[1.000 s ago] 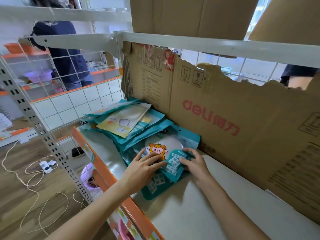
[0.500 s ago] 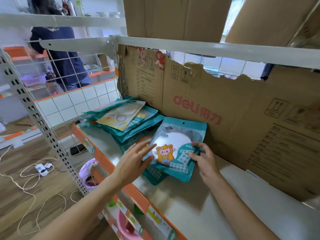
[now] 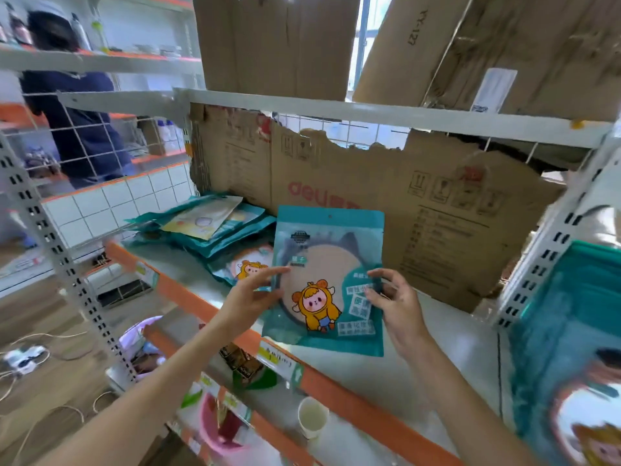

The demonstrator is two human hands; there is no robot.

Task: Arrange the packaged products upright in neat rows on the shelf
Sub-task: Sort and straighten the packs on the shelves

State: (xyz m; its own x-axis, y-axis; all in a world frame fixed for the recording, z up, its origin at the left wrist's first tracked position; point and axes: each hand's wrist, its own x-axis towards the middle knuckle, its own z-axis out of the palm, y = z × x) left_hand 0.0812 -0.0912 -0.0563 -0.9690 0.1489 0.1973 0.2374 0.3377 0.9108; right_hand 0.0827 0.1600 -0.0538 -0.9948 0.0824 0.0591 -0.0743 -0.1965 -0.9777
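Left hand point(image 3: 250, 297) and right hand point(image 3: 396, 302) pinching teal pouch point(image 3: 327, 280) mid-frame, upright above shelf point(image 3: 386, 375); floppy, likely toppling without cardboard point(image 3: 420, 223) support.

Torn cardboard sheet point(image 3: 386, 210) propped along the back. Paper cup point(image 3: 313, 417) and pink basin point(image 3: 215, 435) on the lower level. Cables point(image 3: 50, 412) and power strip point(image 3: 25, 358) on the wooden floor. Person in dark shirt point(image 3: 80, 129) behind wire mesh.

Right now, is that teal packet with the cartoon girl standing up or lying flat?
Upright, roughly. The teal cartoon-printed packet is held by its side edges between both hands, hang hole on top, in front of the torn brown cardboard sheet.
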